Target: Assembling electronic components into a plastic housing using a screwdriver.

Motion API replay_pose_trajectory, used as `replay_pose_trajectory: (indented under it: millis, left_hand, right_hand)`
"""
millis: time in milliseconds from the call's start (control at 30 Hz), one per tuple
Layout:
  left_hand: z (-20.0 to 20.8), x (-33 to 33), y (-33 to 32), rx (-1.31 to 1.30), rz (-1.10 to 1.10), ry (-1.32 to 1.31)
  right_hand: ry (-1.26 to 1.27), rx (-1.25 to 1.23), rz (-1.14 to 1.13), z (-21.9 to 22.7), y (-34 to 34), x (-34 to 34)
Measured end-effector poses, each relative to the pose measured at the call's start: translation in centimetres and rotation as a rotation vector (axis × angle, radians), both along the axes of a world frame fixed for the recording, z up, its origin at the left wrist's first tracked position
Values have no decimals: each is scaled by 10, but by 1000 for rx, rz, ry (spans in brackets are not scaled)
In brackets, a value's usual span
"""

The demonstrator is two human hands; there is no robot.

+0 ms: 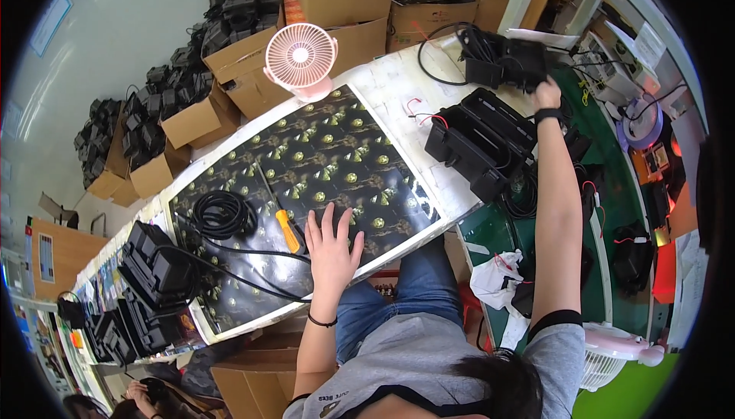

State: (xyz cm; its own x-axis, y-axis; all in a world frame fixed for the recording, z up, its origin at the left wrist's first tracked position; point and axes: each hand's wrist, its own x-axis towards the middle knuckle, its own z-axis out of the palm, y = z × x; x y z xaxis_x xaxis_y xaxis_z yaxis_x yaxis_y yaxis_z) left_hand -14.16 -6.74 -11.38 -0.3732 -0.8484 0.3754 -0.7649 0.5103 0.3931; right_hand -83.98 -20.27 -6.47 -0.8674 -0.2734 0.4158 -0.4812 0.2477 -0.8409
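My left hand [332,249] lies flat with fingers spread on the dark patterned mat [306,158]. Just left of its fingers is a screwdriver [287,229] with an orange handle. A coil of black cable [223,214] rests farther left, its lead running toward my left wrist. My right arm reaches to the far right, where my right hand [546,94] grips the near edge of a black plastic case [527,64] with coiled cable beside it; its fingertips are partly hidden. Nearer stands an opened black case [484,142] with red wires at its left end.
A pink fan [301,59] stands at the mat's far edge. Black cases [157,262] are piled at the left end. Cardboard boxes [200,116] of black cases line the far side. On the right, a green surface [490,227] carries cables and a white cloth [496,277].
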Motion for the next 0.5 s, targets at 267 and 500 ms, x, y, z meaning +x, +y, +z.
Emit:
replay_pose_trajectory:
  millis: [267,500]
  left_hand:
    - [0,29,9,7,49,88]
    - [47,87,23,-201,268,86]
  right_hand:
    - [-166,637,442,-74,-55,59]
    - [-398,-457,505,15,-37,84]
